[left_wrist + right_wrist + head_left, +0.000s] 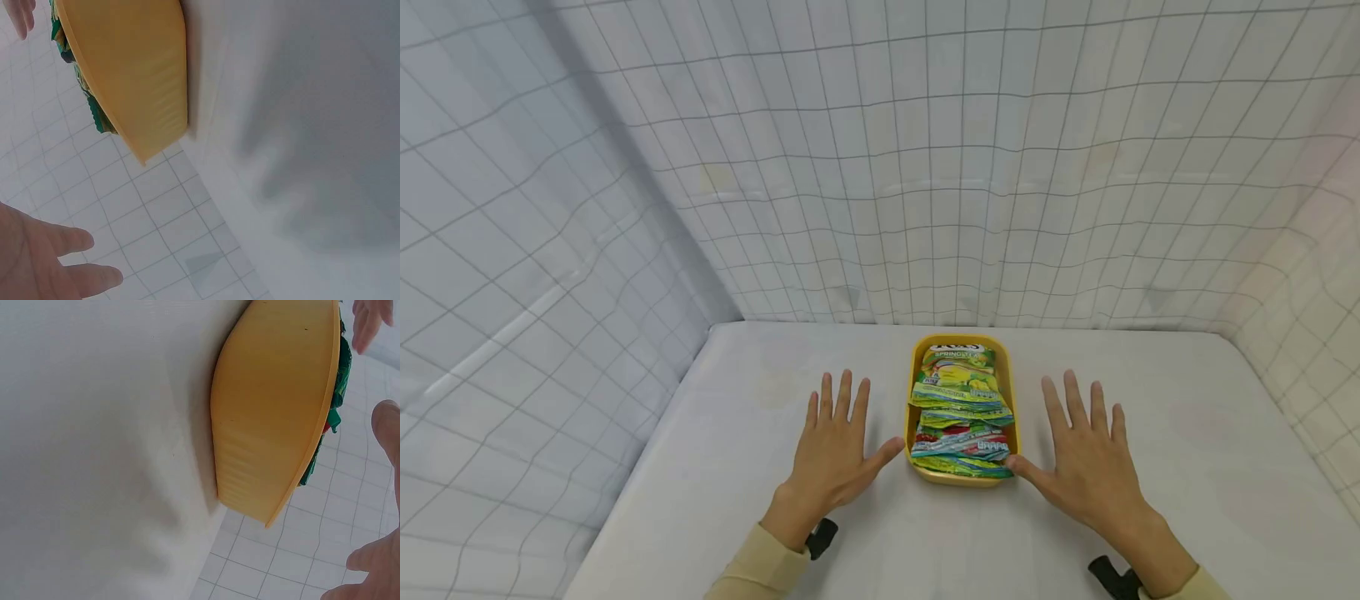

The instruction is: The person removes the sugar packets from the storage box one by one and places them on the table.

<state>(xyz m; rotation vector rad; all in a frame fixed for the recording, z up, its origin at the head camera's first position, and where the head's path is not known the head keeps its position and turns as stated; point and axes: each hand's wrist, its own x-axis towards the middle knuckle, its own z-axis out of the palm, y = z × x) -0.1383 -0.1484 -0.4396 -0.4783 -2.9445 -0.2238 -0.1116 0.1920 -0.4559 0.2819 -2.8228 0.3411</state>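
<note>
A yellow plastic basket (958, 481) stands on the white table, filled with several green-and-yellow sachets (958, 375). Among them, near the front, lies a red-and-silver sachet (962, 442). To the left of the basket my left hand (831, 454) is held above the table, palm down, fingers spread. On the other side, my right hand (1090, 467) is spread the same way, its thumb tip near the basket's front right corner. Both wrist views show the basket's outer wall (137, 62) with a gap to the fingers. Neither hand holds anything.
The white table (760, 367) has its back edge just behind the basket. White sheeting with a grey grid (880, 167) rises behind it and along the left (512, 333) and right sides. Dark straps (822, 538) sit at both wrists.
</note>
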